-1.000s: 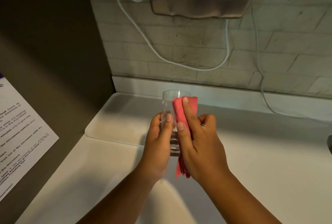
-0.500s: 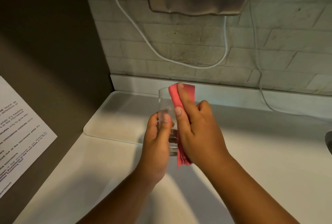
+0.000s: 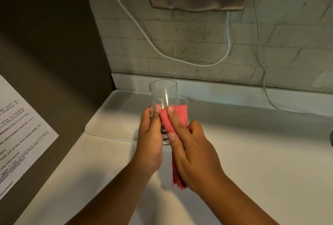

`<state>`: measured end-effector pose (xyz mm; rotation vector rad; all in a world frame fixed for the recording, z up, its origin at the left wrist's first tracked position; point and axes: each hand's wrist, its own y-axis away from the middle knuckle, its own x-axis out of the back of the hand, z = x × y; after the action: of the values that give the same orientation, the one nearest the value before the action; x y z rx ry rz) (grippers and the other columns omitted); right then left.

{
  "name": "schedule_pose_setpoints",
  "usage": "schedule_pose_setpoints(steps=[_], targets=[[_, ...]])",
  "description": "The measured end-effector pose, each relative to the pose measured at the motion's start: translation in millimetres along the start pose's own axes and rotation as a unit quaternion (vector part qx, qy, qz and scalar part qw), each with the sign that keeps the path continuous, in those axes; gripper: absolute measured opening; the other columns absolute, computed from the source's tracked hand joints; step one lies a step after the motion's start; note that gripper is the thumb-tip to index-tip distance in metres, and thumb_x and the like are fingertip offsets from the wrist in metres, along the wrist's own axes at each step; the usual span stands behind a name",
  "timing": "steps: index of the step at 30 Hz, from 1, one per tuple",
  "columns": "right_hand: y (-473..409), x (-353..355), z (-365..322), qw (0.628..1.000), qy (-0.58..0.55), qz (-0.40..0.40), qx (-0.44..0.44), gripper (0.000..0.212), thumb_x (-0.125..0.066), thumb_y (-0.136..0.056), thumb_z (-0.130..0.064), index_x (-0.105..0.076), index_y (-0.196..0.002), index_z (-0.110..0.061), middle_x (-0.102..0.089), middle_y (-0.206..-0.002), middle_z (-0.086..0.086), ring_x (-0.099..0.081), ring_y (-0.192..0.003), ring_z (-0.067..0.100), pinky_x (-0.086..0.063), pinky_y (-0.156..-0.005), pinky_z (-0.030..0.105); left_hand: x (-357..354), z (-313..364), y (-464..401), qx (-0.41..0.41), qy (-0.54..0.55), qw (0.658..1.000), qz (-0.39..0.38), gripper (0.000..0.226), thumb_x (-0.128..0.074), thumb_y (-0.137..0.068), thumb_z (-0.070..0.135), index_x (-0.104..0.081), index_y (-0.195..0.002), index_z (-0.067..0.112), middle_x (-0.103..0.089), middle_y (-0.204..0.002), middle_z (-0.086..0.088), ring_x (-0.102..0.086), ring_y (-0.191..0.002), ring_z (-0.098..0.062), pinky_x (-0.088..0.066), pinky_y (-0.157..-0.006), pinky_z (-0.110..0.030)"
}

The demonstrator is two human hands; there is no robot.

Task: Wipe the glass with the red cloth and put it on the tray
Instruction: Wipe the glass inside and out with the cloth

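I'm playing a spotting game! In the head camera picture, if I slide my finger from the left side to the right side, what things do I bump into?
White printed paper sheet → flat white plastic tray → left hand → red folded cloth → thin white cable hanging down the brick wall.

A single head-worn wide-angle view looks forward and steeply down from above the person's forearms, close over the smooth white countertop (image 3: 252,152). It faces the pale brick-patterned wall (image 3: 198,44), with a dark brown side panel (image 3: 45,44) along its left edge.
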<state>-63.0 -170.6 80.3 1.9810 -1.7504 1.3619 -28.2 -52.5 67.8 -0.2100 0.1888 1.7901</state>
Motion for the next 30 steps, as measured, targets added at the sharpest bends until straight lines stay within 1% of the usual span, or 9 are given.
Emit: schedule_pose_setpoints(steps=[3, 7, 11, 14, 16, 20, 24, 26, 30], targets=[[-6, 2, -1, 0.999, 0.028, 0.013, 0.009, 0.051, -0.021, -0.099, -0.054, 0.003, -0.143, -0.066, -0.037, -0.094, -0.008, -0.047, -0.066, 0.006, -0.045, -0.054, 0.02, 0, -1, 1, 0.0, -0.004, 1.0, -0.005, 0.038, -0.042, -0.106, 0.048, -0.06, -0.13, 0.025, -0.077, -0.111, -0.004, -0.076, -0.106, -0.024, -0.062, -0.089, -0.04], [-17, 8, 0, 0.999, 0.028, 0.028, 0.01, 0.051, -0.021, -0.101, -0.054, 0.003, -0.144, -0.063, -0.038, -0.096, -0.007, -0.048, -0.068, 0.004, -0.046, -0.055, 0.019, -3, -1, 5, -0.012, -0.028, 0.999, -0.022, 0.04, -0.041, -0.105, 0.048, -0.058, -0.133, 0.025, -0.077, -0.116, -0.001, -0.075, -0.108, -0.018, -0.059, -0.085, -0.031], [-24, 9, -1, 0.999, 0.011, 0.028, -0.01, 0.05, -0.023, -0.101, -0.054, 0.0, -0.144, -0.065, -0.041, -0.095, -0.006, -0.051, -0.069, 0.006, -0.05, -0.059, 0.025, -3, 1, 7, -0.039, -0.033, 0.999, -0.016, 0.05, -0.046, -0.098, 0.056, -0.057, -0.133, 0.023, -0.076, -0.116, -0.004, -0.075, -0.107, -0.023, -0.061, -0.085, -0.034], [-30, 11, 3, 0.998, -0.018, 0.046, -0.04, 0.048, -0.023, -0.102, -0.053, 0.0, -0.142, -0.067, -0.047, -0.097, -0.006, -0.053, -0.076, 0.003, -0.044, -0.062, 0.017, -3, -1, 12, -0.046, -0.037, 0.998, -0.024, 0.059, -0.053, -0.089, 0.066, -0.058, -0.133, 0.027, -0.076, -0.115, -0.005, -0.075, -0.106, -0.026, -0.062, -0.09, -0.044], [-33, 13, 5, 0.997, -0.032, 0.046, -0.049, 0.048, -0.024, -0.102, -0.053, -0.002, -0.143, -0.066, -0.05, -0.099, -0.006, -0.053, -0.081, 0.002, -0.043, -0.065, 0.015, -2, -3, 13, -0.043, -0.035, 0.998, -0.018, 0.057, -0.053, -0.091, 0.066, -0.058, -0.133, 0.028, -0.076, -0.114, -0.006, -0.075, -0.105, -0.028, -0.062, -0.092, -0.049], [-26, 11, 3, 0.997, -0.046, 0.039, -0.057, 0.048, -0.023, -0.102, -0.052, -0.005, -0.145, -0.063, -0.054, -0.105, -0.007, -0.055, -0.088, 0.003, -0.048, -0.074, 0.02, -1, 0, 8, -0.038, -0.028, 0.999, -0.001, 0.055, -0.054, -0.09, 0.065, -0.06, -0.129, 0.027, -0.075, -0.111, -0.008, -0.074, -0.104, -0.032, -0.063, -0.088, -0.045], [-4, 5, -10, 0.999, 0.005, 0.002, -0.036, 0.05, -0.019, -0.1, -0.052, 0.003, -0.142, -0.066, -0.044, -0.099, -0.011, -0.051, -0.076, 0.003, -0.047, -0.064, 0.019, 2, 2, 2, -0.011, -0.023, 1.0, 0.006, 0.044, -0.046, -0.099, 0.057, -0.06, -0.129, 0.027, -0.077, -0.107, -0.001, -0.076, -0.102, -0.021, -0.062, -0.083, -0.033], [1, 5, -12, 0.999, 0.03, -0.005, -0.023, 0.051, -0.02, -0.101, -0.051, 0.006, -0.143, -0.064, -0.042, -0.1, -0.011, -0.051, -0.074, 0.004, -0.048, -0.062, 0.018, 3, 0, 2, 0.005, -0.024, 1.0, 0.0, 0.041, -0.042, -0.104, 0.052, -0.059, -0.131, 0.026, -0.076, -0.112, -0.002, -0.076, -0.104, -0.021, -0.062, -0.087, -0.037], [-11, 11, -10, 0.997, 0.082, 0.001, 0.0, 0.051, -0.017, -0.099, -0.051, 0.0, -0.147, -0.057, -0.045, -0.106, -0.007, -0.053, -0.076, 0.01, -0.054, -0.062, 0.029, 0, -5, 10, 0.017, -0.022, 0.999, -0.02, 0.037, -0.043, -0.106, 0.046, -0.059, -0.133, 0.026, -0.077, -0.116, -0.002, -0.075, -0.107, -0.02, -0.06, -0.09, -0.039]])
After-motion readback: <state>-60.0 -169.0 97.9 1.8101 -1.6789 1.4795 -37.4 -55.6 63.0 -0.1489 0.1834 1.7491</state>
